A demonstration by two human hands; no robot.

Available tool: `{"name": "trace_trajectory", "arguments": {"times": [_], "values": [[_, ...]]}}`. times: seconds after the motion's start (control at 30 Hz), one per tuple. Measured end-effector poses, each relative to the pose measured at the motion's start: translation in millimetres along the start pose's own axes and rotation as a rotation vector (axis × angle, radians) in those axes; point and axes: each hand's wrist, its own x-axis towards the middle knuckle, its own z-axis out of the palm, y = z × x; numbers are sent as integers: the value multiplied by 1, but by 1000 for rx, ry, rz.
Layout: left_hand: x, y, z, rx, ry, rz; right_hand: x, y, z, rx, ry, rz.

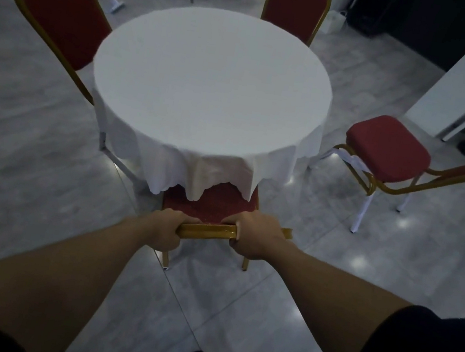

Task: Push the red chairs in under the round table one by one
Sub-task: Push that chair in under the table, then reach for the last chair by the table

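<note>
Both the left hand (166,228) and right hand (255,235) wrap the near red chair's (211,203) rigid gold top rail (207,229); it looks light, likely sliding easily over the tiled floor (42,176).

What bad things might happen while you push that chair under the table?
The tablecloth hangs over the near chair seat, so pushing further might snag it and drag it crooked. Both hands, left hand and right hand, wrap the gold top rail, so fingers could get pinched if it meets the round table edge.
</note>
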Motion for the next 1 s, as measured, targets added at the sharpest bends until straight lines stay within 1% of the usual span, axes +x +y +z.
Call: {"name": "trace_trajectory", "arguments": {"times": [0.17,0.27,0.37,0.43,0.53,0.6,0.67,0.73,0.8,0.93,1.0], "values": [[1,1,-9,24,-22,23,3,2,-6,5,-28,-19],[0,7,-22,21,-114,-18,-4,4,-13,47,-41,-53],[8,35,-40,-13,-191,-60,-17,14,-33,125,-61,-32],[16,60,-50,-56,-163,10,-28,30,-48,187,-52,9],[25,114,-66,21,-51,138,-50,67,-77,211,7,111],[30,146,-72,9,2,191,-63,89,-95,209,39,162],[46,194,-74,24,35,216,-86,131,-114,218,106,233],[58,215,-79,11,77,194,-94,154,-127,211,148,269],[78,256,-78,35,110,212,-113,194,-141,223,188,300],[110,341,-77,87,99,229,-147,272,-169,188,204,351],[126,378,-76,83,126,240,-159,307,-183,162,194,366]]}}
